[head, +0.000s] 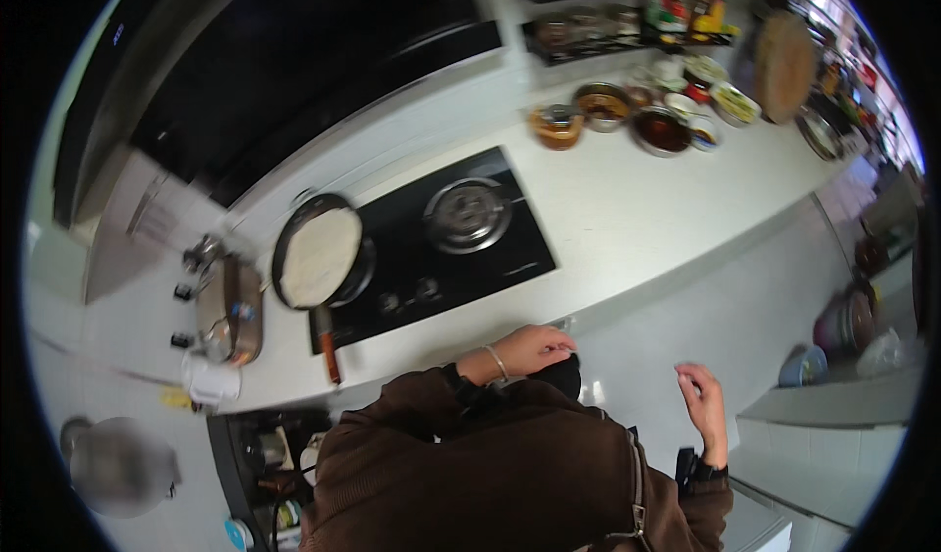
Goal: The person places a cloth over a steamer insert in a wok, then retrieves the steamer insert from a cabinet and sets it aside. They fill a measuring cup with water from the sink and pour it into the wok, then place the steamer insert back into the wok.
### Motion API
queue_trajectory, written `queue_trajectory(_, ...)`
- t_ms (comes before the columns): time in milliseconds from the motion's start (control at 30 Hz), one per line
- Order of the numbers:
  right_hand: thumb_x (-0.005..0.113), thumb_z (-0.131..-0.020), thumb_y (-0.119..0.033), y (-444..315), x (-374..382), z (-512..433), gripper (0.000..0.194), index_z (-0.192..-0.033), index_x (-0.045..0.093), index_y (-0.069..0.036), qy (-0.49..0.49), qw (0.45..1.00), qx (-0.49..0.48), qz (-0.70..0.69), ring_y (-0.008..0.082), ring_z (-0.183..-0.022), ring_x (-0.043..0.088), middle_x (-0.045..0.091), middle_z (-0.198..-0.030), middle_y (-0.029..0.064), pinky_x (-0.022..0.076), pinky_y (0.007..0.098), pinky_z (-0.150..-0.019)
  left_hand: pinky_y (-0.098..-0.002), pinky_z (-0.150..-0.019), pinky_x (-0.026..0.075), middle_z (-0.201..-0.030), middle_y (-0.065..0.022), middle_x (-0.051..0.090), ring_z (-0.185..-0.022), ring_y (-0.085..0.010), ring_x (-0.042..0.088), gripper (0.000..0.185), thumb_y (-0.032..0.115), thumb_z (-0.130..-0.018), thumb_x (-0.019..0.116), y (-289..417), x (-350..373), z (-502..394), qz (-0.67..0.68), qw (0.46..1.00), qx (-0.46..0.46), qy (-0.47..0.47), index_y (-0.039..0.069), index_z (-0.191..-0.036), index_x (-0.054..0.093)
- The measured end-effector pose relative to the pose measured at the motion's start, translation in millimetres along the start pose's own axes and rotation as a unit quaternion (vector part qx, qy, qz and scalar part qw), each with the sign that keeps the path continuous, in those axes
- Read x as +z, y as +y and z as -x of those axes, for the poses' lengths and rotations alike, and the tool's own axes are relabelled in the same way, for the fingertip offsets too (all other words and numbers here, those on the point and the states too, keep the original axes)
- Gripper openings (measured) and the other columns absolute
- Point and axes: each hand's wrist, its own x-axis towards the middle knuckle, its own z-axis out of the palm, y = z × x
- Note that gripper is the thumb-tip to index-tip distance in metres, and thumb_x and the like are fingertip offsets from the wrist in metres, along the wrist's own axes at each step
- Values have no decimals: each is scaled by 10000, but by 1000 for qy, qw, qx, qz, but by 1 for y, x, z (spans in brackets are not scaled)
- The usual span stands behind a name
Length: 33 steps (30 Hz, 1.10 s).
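My left hand (523, 350), with a bracelet at its wrist, is held in front of my body near the counter's front edge, its fingers loosely curled and nothing seen in them. My right hand (700, 397) hangs out to the right over the floor, fingers bent, thumb and fingers apart, holding nothing. On the left burner of a black glass gas hob (397, 265) sits a frying pan with a pale flat round of dough (322, 256) in it. Its wooden handle (328, 350) points towards me over the counter edge. The right burner (468, 216) bears no pan.
Bowls of sauce (662, 131), a glass pot (557, 127) and dishes of food stand at the back right below a spice rack (588, 41). A round wooden board (785, 68) leans beyond. A metal container (229, 309) and a white jug (211, 381) stand left of the pan.
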Motion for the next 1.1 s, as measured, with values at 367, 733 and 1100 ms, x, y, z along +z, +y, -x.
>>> queue_trajectory(367, 581, -902, -111, 121, -216, -99, 191, -1077, 627, -50, 141, 989, 52, -9, 237, -871, 611, 621, -996, 102, 508, 313, -761, -290, -748, 500, -1013, -102, 662, -855, -189, 631, 232, 189, -906, 586, 71, 55, -387, -25, 992, 39, -118, 59, -1086, 654)
queue_trajectory(733, 611, -881, -87, 296, -452, -70, 138, -997, 676, -51, 373, 901, 221, 27, 195, -777, 623, 649, -941, 91, 510, 300, -675, -334, -742, 498, -956, -100, 635, -851, -266, 612, 189, 135, -907, 566, 273, 183, -742, -76, 899, 348, -256, 66, -1074, 624)
queue_trajectory(1100, 549, -900, -124, 335, -794, -352, 151, -1008, 621, -48, 207, 960, -93, 163, 320, -890, 586, 615, -962, 118, 486, 372, -764, -365, -755, 513, -1012, -137, 637, -879, -319, 626, 186, 117, -885, 590, 448, 109, -1014, -262, 878, 401, 7, 58, -1051, 649)
